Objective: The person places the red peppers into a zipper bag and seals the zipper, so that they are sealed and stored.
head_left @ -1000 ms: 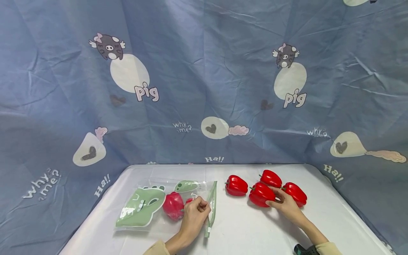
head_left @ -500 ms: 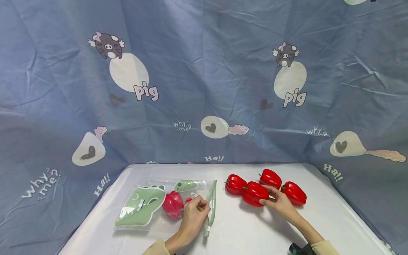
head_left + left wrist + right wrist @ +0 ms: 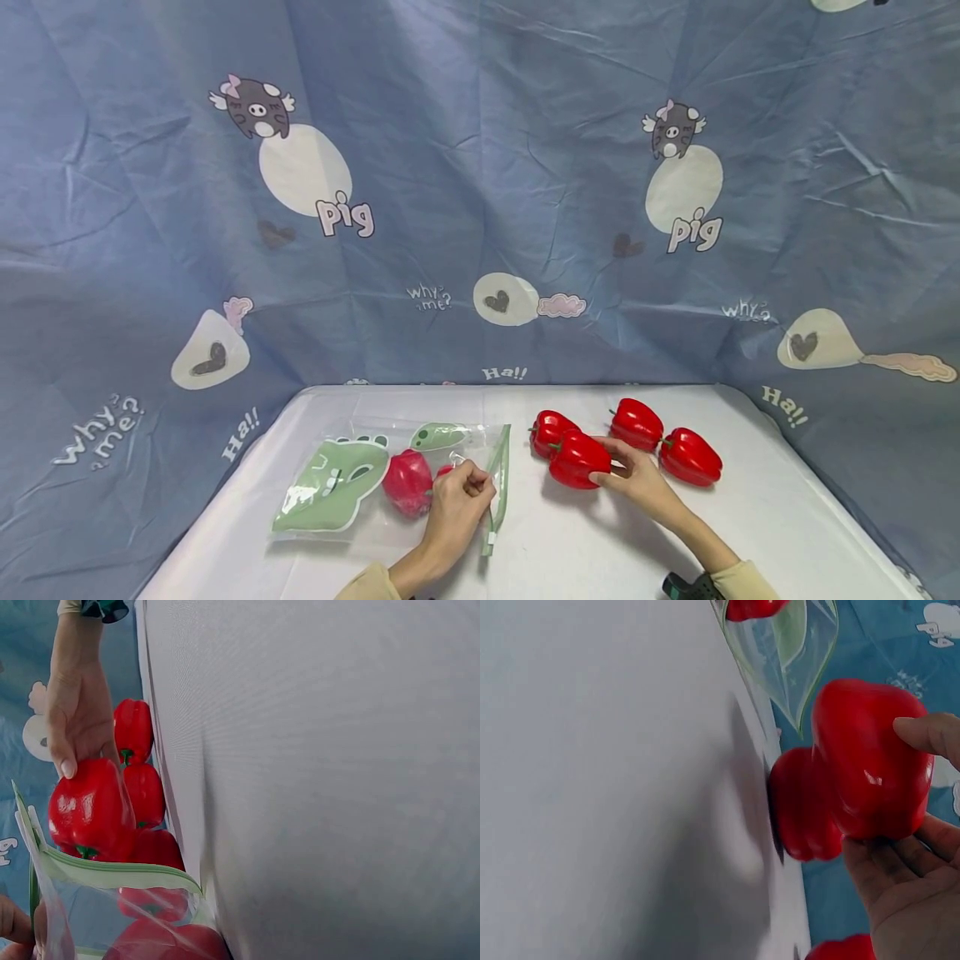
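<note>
My right hand [image 3: 637,479] grips a red bell pepper [image 3: 579,460], thumb on one side and fingers on the other; in the right wrist view this pepper [image 3: 870,761] hangs above the table. Left of it lies a clear zip bag [image 3: 352,546] with a green cartoon print and a green zip edge. Pinching the bag's upper layer near its mouth is my left hand [image 3: 456,512]. Inside the bag are a red pepper [image 3: 408,483] and another partly hidden behind that hand. The bag's mouth [image 3: 120,874] gapes in the left wrist view.
Behind the held pepper sits another red pepper [image 3: 550,429]. Two more, a rear pepper [image 3: 636,423] and a right pepper [image 3: 692,457], lie farther right on the white table [image 3: 570,550]. A blue printed curtain [image 3: 480,208] hangs behind the table.
My right hand has lifted the bell pepper and carried it left, away from the two peppers at right, toward the bag. The left hand and bag have stayed in place.
</note>
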A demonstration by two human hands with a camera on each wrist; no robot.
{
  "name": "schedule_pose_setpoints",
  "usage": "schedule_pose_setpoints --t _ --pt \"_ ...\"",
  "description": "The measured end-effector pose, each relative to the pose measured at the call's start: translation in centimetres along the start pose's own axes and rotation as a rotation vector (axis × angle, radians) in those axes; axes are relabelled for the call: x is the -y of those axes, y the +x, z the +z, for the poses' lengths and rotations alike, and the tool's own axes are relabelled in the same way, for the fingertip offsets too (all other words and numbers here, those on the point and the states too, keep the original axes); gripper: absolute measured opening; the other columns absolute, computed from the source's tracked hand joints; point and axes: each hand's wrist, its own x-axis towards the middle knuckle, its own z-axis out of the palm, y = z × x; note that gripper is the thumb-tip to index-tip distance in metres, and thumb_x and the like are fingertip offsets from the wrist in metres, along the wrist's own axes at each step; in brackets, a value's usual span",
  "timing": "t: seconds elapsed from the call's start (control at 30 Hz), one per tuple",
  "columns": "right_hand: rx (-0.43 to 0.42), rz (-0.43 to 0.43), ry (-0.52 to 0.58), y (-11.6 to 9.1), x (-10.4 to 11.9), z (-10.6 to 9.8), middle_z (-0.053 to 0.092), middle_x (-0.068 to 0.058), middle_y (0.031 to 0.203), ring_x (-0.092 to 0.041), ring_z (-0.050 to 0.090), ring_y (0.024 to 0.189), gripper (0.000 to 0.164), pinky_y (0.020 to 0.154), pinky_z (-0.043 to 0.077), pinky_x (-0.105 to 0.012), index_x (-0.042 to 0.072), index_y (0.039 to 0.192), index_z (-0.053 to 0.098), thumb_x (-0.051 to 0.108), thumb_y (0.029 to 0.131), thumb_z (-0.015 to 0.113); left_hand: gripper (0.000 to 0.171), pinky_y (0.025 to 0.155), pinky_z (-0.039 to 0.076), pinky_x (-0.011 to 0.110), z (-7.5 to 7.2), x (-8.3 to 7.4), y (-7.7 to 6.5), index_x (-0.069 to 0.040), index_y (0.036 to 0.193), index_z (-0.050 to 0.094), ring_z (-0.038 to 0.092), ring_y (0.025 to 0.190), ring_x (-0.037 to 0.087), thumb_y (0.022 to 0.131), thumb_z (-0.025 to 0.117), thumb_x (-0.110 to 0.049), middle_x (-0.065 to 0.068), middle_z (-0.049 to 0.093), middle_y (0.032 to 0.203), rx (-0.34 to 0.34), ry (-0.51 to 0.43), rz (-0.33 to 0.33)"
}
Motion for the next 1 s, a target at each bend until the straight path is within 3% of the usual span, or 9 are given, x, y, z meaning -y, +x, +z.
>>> schedule_pose_setpoints --t 0.47,1.0 --pt "0.116 -0.032 0.048 0.1 0.6 3.0 0.052 -0.024 0.134 -0.039 0.056 0.119 0.061 0.09 0.055 -0.027 0.002 0.137 0.047 0.015 0.084 0.073 0.017 0.046 0.046 0.016 0.1 0.0 -0.1 -0.018 0.07 0.062 0.05 0.052 -0.002 0.076 0.068 -0.002 -0.01 0.059 0.06 0.01 0.0 -0.003" --pt "0.198 -0.088 0.064 1.0 1.0 6.1 0.054 -0.023 0.134 -0.032 0.061 0.115 0.061 0.092 0.055 -0.031 -0.002 0.135 0.049 0.017 0.083 0.075 0.018 0.045 0.046 0.017 0.0 -0.1 0.0 -0.017 0.07 0.062 0.05 0.051 -0.001 0.076 0.069 -0.002 -0.009 0.059 0.059 0.006 -0.018 -0.016"
